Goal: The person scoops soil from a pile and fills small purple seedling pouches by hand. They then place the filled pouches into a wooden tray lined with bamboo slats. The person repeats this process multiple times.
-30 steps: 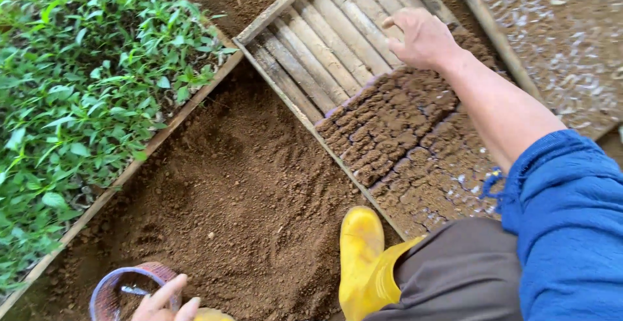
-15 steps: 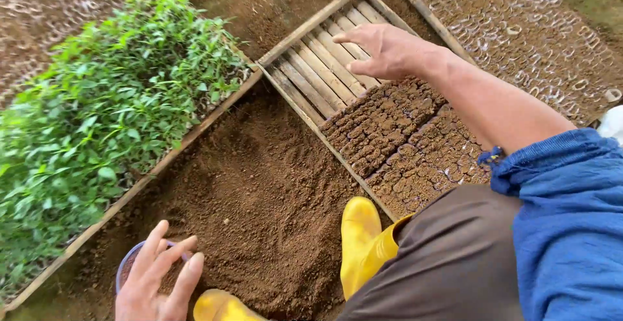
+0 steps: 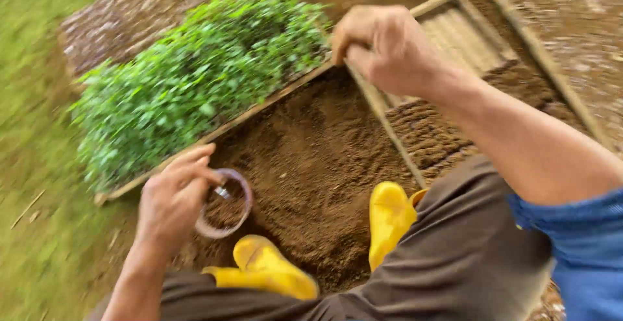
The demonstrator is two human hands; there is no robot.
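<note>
With my left hand (image 3: 172, 207) gripping the rim of the soil-filled bowl (image 3: 224, 204) just right of it and my right hand (image 3: 387, 47) clenched empty above the tray (image 3: 454, 0) corner, I judge a jerk could spill soil.

You have no packages, labels, signs or screens in front of you here.
</note>
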